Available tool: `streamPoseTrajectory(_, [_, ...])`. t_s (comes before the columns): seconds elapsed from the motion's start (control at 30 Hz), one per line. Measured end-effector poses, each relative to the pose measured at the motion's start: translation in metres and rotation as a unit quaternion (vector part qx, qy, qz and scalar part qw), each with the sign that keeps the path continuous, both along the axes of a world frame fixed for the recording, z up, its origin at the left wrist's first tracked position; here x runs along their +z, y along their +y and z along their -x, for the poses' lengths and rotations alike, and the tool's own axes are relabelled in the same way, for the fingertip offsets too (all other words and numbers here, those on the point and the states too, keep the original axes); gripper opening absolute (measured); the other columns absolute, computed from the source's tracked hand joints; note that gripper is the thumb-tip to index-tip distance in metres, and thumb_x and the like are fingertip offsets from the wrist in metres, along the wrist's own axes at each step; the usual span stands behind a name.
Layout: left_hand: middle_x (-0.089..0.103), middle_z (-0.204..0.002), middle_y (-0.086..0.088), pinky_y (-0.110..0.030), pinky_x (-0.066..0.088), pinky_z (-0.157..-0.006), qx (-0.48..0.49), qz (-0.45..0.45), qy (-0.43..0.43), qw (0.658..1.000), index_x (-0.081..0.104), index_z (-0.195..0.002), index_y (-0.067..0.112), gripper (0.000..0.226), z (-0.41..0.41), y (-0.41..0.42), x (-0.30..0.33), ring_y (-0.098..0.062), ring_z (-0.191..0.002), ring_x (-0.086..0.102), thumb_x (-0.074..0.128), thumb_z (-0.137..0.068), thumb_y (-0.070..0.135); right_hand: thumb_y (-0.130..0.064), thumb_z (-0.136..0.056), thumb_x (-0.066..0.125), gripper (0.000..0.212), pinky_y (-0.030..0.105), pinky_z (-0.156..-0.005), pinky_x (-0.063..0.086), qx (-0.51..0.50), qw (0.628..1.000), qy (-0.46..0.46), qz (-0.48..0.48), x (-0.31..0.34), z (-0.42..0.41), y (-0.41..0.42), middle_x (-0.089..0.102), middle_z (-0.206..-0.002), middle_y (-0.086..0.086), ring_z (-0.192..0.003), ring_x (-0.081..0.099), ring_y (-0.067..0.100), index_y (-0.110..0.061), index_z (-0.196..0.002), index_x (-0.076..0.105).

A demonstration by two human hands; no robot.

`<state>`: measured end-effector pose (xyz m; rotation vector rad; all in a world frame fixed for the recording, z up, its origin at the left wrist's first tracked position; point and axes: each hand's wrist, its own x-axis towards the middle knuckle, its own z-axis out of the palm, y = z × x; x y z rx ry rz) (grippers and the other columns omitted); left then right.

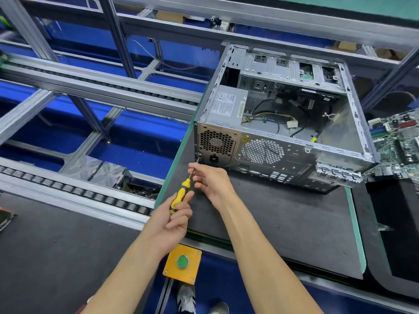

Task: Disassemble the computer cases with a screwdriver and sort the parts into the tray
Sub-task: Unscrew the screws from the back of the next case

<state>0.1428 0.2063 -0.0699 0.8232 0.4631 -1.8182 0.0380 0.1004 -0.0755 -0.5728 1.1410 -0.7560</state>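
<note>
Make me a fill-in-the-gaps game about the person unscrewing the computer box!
1. The left hand grips the screwdriver by its yellow and ____ handle.
2. The right hand steadies the screwdriver's thin metal ____.
3. The screwdriver tip sits at the rear panel of the computer case, beside the socket of the ____ supply.
4. The button on the orange box near the person is ____.

Missing words: black; shaft; power; green

Computer case (283, 123) on mat (283, 223); circuit board (399, 141) to its right.
</note>
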Motion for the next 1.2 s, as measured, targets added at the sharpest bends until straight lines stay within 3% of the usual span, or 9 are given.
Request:
streamPoseTrajectory(0.07, [0.036,-0.055,0.004,-0.016,0.022,-0.024,-0.015,0.007,-0.016,1.0,0.066,-0.103,0.002,0.038,0.002,-0.001,0.0,-0.006,-0.033,0.027,0.046,-0.103,0.035,-0.009,-0.089,0.07,0.02,0.016,-0.047,0.043,0.002,1.0,-0.002,-0.001,0.0,0.001,0.0,0.071,-0.077,0.006,-0.053,0.054,0.005,0.005,-0.104,0.073])
streamPoseTrajectory(0.27, [0.055,-0.071,-0.004,-0.016,0.031,-0.035,-0.069,0.047,-0.357,0.93,0.067,-0.103,0.005,0.024,0.009,0.001,0.003,-0.007,-0.047,0.039,0.073,-0.086,0.02,-0.007,-0.09,0.068,0.011,0.016,-0.046,0.043,-0.043,0.999,0.021,0.009,-0.006,-0.006,0.0,0.068,-0.075,0.009,-0.049,0.053,0.004,-0.003,-0.081,0.074])
streamPoseTrajectory(0.4, [0.049,-0.06,-0.001,-0.014,0.027,-0.027,-0.023,0.009,-0.079,0.997,0.065,-0.106,0.0,0.031,0.003,0.0,0.007,-0.005,-0.037,0.033,0.05,-0.102,0.027,-0.011,-0.091,0.069,0.013,0.016,-0.047,0.042,-0.008,1.0,-0.008,0.001,-0.004,-0.001,-0.002,0.072,-0.081,0.007,-0.051,0.053,0.005,-0.001,-0.097,0.075])
streamPoseTrajectory(0.47, [0.038,-0.056,0.003,-0.015,0.023,-0.024,-0.017,0.002,-0.023,1.0,0.064,-0.107,0.001,0.036,0.0,-0.001,0.005,-0.006,-0.033,0.028,0.045,-0.104,0.031,-0.009,-0.089,0.07,0.02,0.016,-0.047,0.042,0.01,1.0,-0.022,-0.01,-0.002,0.002,-0.003,0.073,-0.082,0.007,-0.053,0.054,0.005,0.003,-0.105,0.073])
streamPoseTrajectory(0.57, [0.041,-0.061,0.001,-0.016,0.025,-0.027,-0.057,0.043,-0.153,0.986,0.066,-0.108,0.005,0.037,0.004,0.001,0.005,-0.006,-0.039,0.029,0.059,-0.097,0.039,-0.005,-0.09,0.068,0.014,0.015,-0.045,0.041,-0.011,0.999,-0.031,-0.013,-0.003,0.001,-0.003,0.07,-0.078,0.008,-0.051,0.053,0.004,0.004,-0.1,0.072])
streamPoseTrajectory(0.7, [0.057,-0.069,-0.004,-0.017,0.029,-0.034,-0.094,0.053,-0.371,0.922,0.067,-0.104,0.003,0.025,0.007,0.004,0.005,-0.008,-0.046,0.037,0.073,-0.086,0.021,-0.004,-0.09,0.067,0.009,0.016,-0.045,0.041,-0.038,0.999,-0.008,0.006,-0.007,-0.005,-0.003,0.067,-0.074,0.008,-0.05,0.053,0.005,-0.003,-0.082,0.072])
streamPoseTrajectory(0.9, [0.041,-0.06,0.001,-0.015,0.024,-0.025,-0.026,0.009,-0.053,0.998,0.066,-0.111,0.001,0.04,0.0,0.001,0.014,-0.005,-0.036,0.029,0.044,-0.104,0.034,-0.015,-0.098,0.061,0.017,0.015,-0.044,0.039,0.029,1.0,-0.011,-0.002,-0.006,0.001,-0.005,0.073,-0.081,0.004,-0.053,0.051,0.005,-0.005,-0.095,0.075])
streamPoseTrajectory(1.1, [0.053,-0.069,-0.003,-0.017,0.029,-0.033,-0.099,0.068,-0.326,0.938,0.065,-0.102,0.008,0.03,0.008,0.005,0.01,-0.007,-0.045,0.037,0.074,-0.083,0.029,-0.01,-0.091,0.069,0.008,0.016,-0.043,0.038,-0.014,1.0,-0.016,-0.006,-0.006,-0.002,-0.005,0.068,-0.076,0.007,-0.052,0.048,0.006,-0.002,-0.09,0.071])
streamPoseTrajectory(1.2, [0.051,-0.063,-0.003,-0.017,0.027,-0.032,-0.092,0.061,-0.315,0.943,0.066,-0.107,-0.001,0.035,0.009,0.004,0.01,-0.007,-0.042,0.035,0.056,-0.099,0.032,-0.015,-0.096,0.065,0.016,0.015,-0.044,0.04,-0.003,0.999,-0.043,-0.013,-0.004,0.002,-0.006,0.072,-0.082,0.006,-0.053,0.052,0.005,-0.002,-0.1,0.072])
